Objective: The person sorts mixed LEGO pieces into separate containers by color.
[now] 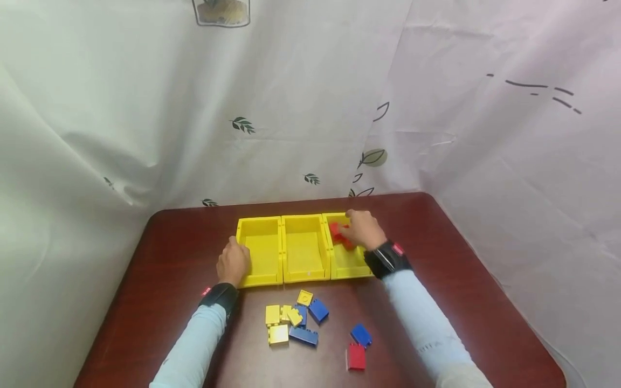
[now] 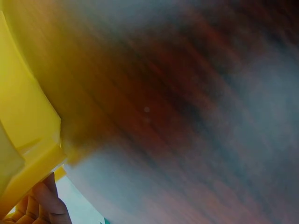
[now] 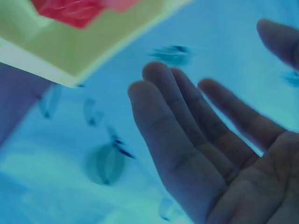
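Note:
Three yellow bins stand side by side on the dark red table (image 1: 436, 280). My left hand (image 1: 234, 262) holds the front left corner of the left bin (image 1: 262, 278); the left wrist view shows its curled fingers (image 2: 44, 207) against that bin's wall (image 2: 23, 121). My right hand (image 1: 363, 229) hovers over the right bin (image 1: 350, 273), just above several red bricks (image 1: 337, 231) lying inside. In the right wrist view this hand (image 3: 196, 121) is spread, palm bare, with nothing in it; the bin (image 3: 84, 46) and red bricks (image 3: 70, 9) show at the upper left.
The middle bin (image 1: 305, 276) holds nothing visible. Loose bricks lie in front of the bins: a yellow and blue cluster (image 1: 291, 323), then a blue brick (image 1: 361, 334) and a red brick (image 1: 356, 357) to the right. A white leaf-print curtain (image 1: 310, 108) surrounds the table.

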The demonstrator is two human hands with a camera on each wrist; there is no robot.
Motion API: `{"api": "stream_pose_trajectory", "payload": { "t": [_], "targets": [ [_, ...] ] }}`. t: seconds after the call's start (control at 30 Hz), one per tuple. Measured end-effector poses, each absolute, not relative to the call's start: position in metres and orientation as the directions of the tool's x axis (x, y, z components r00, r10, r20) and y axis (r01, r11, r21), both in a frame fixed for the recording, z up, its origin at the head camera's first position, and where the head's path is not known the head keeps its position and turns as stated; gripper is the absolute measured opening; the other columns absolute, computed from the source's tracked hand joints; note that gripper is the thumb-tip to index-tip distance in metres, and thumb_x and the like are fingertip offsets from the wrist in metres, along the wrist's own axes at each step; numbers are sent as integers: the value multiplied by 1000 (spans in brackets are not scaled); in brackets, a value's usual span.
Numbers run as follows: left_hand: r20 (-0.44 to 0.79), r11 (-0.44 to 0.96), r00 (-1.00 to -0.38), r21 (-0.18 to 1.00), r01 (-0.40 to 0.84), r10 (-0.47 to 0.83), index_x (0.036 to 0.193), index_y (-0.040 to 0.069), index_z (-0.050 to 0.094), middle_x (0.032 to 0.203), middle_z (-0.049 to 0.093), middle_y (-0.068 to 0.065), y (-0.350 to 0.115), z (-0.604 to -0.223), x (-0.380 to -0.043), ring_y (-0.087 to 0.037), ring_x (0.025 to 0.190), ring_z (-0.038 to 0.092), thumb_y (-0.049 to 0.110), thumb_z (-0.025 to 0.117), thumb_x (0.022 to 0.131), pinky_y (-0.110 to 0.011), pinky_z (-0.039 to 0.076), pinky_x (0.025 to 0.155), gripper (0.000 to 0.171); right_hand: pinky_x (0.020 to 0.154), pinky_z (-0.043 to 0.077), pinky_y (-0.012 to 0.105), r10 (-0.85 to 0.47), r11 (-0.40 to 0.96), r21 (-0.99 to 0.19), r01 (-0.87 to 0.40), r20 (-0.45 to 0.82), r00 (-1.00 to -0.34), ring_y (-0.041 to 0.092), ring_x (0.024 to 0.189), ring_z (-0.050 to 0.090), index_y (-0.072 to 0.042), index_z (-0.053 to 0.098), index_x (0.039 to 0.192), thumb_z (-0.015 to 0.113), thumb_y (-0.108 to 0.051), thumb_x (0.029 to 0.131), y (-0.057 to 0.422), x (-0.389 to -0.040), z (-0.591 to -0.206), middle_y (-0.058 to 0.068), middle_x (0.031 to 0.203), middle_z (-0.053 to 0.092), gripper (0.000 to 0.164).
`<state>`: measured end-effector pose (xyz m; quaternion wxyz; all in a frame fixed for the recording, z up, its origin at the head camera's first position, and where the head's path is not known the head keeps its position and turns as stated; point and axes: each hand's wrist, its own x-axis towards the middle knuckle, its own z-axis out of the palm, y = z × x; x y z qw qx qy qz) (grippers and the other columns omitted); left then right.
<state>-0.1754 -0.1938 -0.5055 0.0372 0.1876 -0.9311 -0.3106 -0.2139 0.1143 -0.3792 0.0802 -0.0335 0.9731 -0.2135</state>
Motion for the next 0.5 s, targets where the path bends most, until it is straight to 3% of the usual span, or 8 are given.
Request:
{"api": "stream_pose_trajectory", "payload": {
  "t": [0.2, 0.33, 0.43, 0.5],
  "targets": [
    [-34, 732, -927, 603, -317, -374, 133, -1, 38, 113, 58, -22, -195, -506, -177, -39, 91, 61, 22, 43, 100, -55, 52, 91, 41, 84, 58, 42, -334, 849, -419, -322, 47, -941, 26, 94, 66, -4, 65, 123, 79, -27, 83, 121, -136, -383, 13, 113, 69, 48],
    [-54, 725, -929, 610, -320, -365, 134, 0, 37, 113, 57, -22, -194, -508, -178, -39, 90, 61, 22, 42, 101, -55, 51, 92, 40, 79, 59, 35, -433, 828, -344, -444, 112, -894, 20, 91, 66, -7, 70, 108, 84, -25, 76, 127, -82, -405, 7, 102, 69, 40],
    [-49, 727, -932, 611, -313, -360, 133, 0, 38, 112, 57, -22, -194, -510, -179, -38, 89, 61, 22, 42, 101, -55, 52, 91, 40, 68, 56, 27, -491, 824, -278, -494, 85, -867, 12, 82, 61, -9, 72, 101, 85, -28, 74, 133, -49, -423, 1, 95, 64, 35],
    [-40, 730, -932, 610, -308, -360, 133, 0, 38, 111, 57, -22, -194, -510, -179, -39, 88, 61, 22, 43, 101, -55, 52, 90, 39, 65, 53, 26, -504, 830, -287, -478, -20, -863, 11, 81, 57, -11, 72, 100, 83, -31, 75, 136, -32, -433, -2, 94, 61, 34]
  ]
}}
